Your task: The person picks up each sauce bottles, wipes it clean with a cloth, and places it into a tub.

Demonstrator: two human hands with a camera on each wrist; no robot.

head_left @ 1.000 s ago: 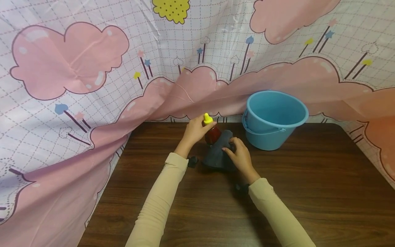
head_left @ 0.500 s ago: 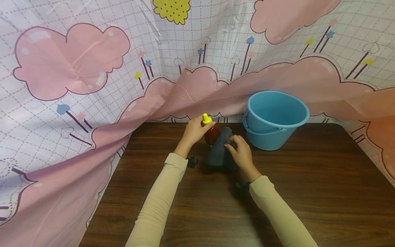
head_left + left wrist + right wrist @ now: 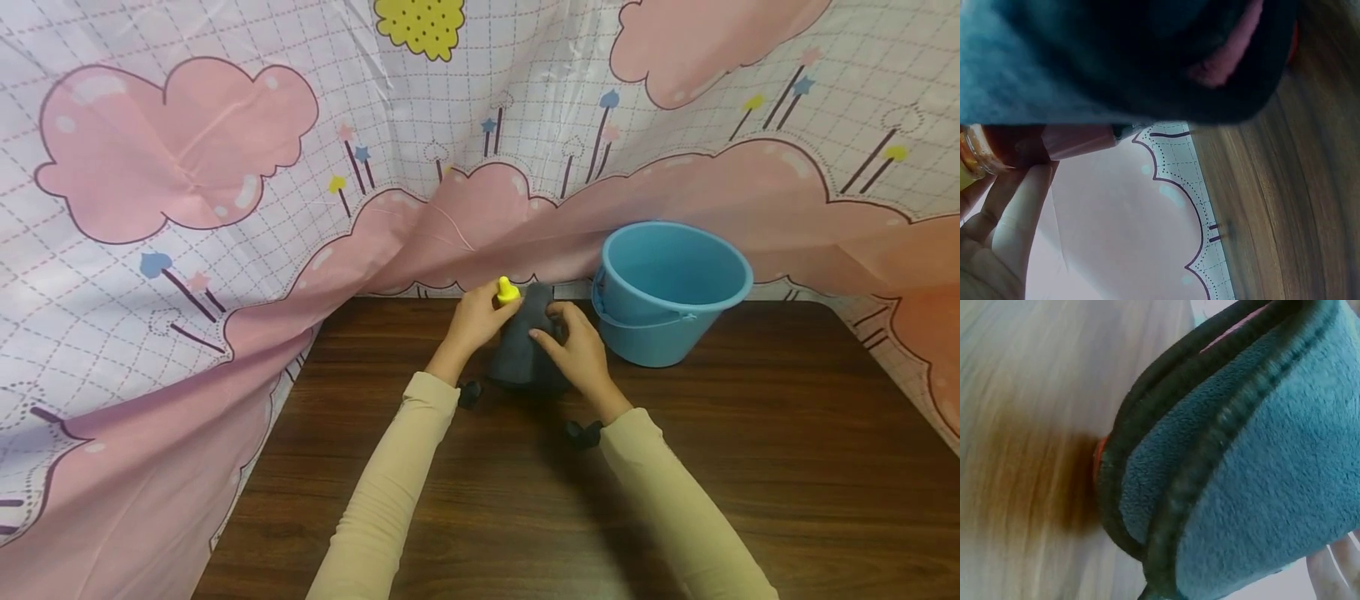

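Note:
My left hand [image 3: 476, 321] grips a bottle near its yellow nozzle cap [image 3: 507, 292]. In the left wrist view the bottle [image 3: 1019, 145] shows dark red contents and part of a label. A grey-blue cloth [image 3: 521, 350] with dark edging hangs in front of the bottle and hides most of its body in the head view. My right hand [image 3: 581, 354] pinches the cloth and holds it against the bottle. Close up, the cloth [image 3: 1272, 481] is fuzzy and folded, and a sliver of red shows behind its edge.
A light blue bucket [image 3: 652, 342] with its handle lowered stands at the back right of the dark wooden table [image 3: 465, 500]. Behind the table hangs a patterned pink and white curtain [image 3: 315, 267]. A black wrist camera [image 3: 581, 433] sits below the right wrist.
My right hand has moved the cloth up and slightly left. It now covers the red bottle body that was visible before. The left hand has stayed nearly in place at the cap.

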